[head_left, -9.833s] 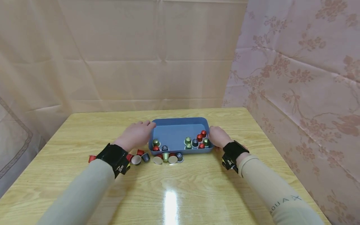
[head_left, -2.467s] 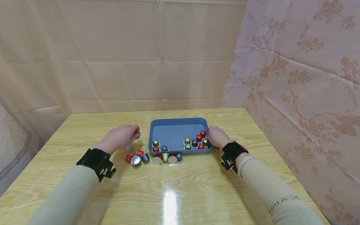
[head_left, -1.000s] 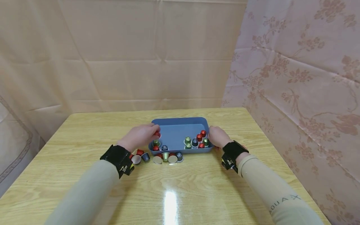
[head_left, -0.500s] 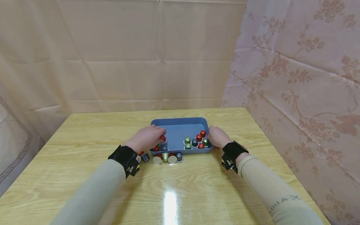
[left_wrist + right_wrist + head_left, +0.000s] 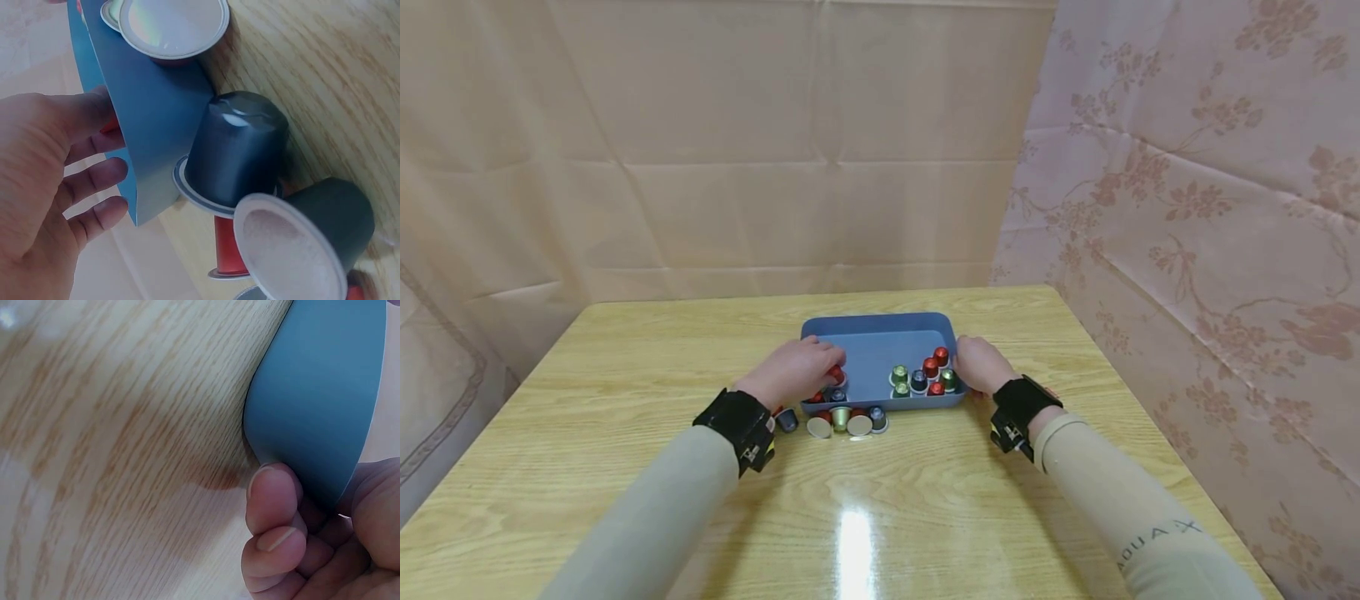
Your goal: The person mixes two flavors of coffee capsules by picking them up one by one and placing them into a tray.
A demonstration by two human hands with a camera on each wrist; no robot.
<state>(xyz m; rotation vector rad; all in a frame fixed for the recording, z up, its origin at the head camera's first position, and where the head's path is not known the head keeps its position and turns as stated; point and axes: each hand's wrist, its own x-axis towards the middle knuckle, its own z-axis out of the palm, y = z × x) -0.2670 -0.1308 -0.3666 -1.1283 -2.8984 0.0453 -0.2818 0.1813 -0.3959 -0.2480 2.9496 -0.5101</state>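
Note:
My left hand reaches over the left end of a blue tray. It pinches a red coffee capsule low inside, near the front left corner. In the left wrist view the tray wall hides most of that capsule; the other fingers are loosely bent. A dark capsule and another red capsule stand beside it, partly covered by my hand. My right hand grips the tray's right end, and in the right wrist view its fingers press the outer wall with the thumb side over the rim.
Red, green and dark capsules stand in the tray's right part. Several more capsules lie along its front edge on the wooden table. Loose ones, including a dark capsule, lie at its left front corner, partly behind my left wrist.
My left hand has carried the red capsule from the table left of the tray, over its left wall and down inside. The far-left red capsule seen earliest is gone from its spot. The right hand stays put.

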